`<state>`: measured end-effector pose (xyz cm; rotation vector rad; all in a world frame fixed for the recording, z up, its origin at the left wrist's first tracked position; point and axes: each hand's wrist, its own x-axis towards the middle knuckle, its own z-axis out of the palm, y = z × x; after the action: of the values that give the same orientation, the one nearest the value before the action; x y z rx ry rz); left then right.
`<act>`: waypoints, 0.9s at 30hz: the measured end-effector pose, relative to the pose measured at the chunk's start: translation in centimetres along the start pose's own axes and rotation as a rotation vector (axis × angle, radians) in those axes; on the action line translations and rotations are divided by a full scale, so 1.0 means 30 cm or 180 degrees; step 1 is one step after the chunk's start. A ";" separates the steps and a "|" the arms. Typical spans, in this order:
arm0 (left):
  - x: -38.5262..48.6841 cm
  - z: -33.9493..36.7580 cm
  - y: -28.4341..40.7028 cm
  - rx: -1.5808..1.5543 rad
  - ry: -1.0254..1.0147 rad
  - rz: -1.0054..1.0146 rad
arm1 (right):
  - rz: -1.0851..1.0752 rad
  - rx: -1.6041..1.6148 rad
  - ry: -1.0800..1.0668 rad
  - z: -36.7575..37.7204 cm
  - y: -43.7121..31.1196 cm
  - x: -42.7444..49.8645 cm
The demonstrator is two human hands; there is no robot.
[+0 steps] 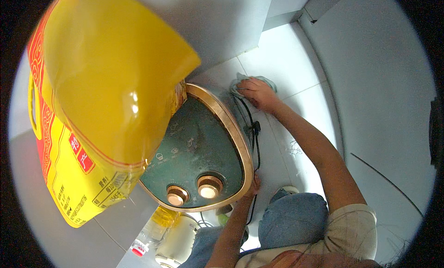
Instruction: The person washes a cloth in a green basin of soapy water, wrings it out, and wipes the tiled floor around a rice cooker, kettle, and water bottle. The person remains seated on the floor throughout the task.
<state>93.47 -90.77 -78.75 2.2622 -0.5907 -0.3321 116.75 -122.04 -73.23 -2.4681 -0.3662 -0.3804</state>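
Observation:
My right hand (pixel 258 91) presses a crumpled grey-green cloth (pixel 237 83) against the white floor tiles (pixel 295 56), beyond the appliance. Close by stands a dark green appliance, probably an air fryer (pixel 204 139), with a copper-coloured rim and two knobs (pixel 209 187). Its black power cord (pixel 257 143) hangs along its right side. My left hand (pixel 256 184) is at the appliance's lower right edge near the cord, mostly hidden behind the rim, so its grip does not show. A large yellow and red printed plastic bag (pixel 104 77) covers the appliance's left part.
A grey panel (pixel 215 21) rises behind the appliance, and a pale curved surface (pixel 378 87) borders the floor at right. At the lower left are a cream-coloured container (pixel 177 238) and a clear plastic bottle with a red cap (pixel 138 251). Loose strands (pixel 295 148) lie on the tiles.

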 end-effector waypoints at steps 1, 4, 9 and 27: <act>-0.011 0.000 -0.008 0.0050 -0.0192 -0.0084 | -0.0039 0.0101 0.0082 -0.015 -0.013 -0.043; -0.029 -0.004 -0.025 0.0121 -0.0524 -0.0116 | 0.0255 0.0216 -0.0277 -0.067 -0.020 -0.151; -0.046 -0.015 -0.032 0.0142 -0.0806 -0.0774 | 0.1402 0.0447 0.1235 -0.094 0.036 -0.096; -0.024 0.018 0.010 -0.0336 -0.0296 -0.0976 | 0.0258 0.0224 -0.0272 -0.049 -0.057 -0.167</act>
<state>92.52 -90.91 -78.87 2.2425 -0.2632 -0.6084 111.28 -122.45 -72.96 -2.4266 -0.3085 -0.2250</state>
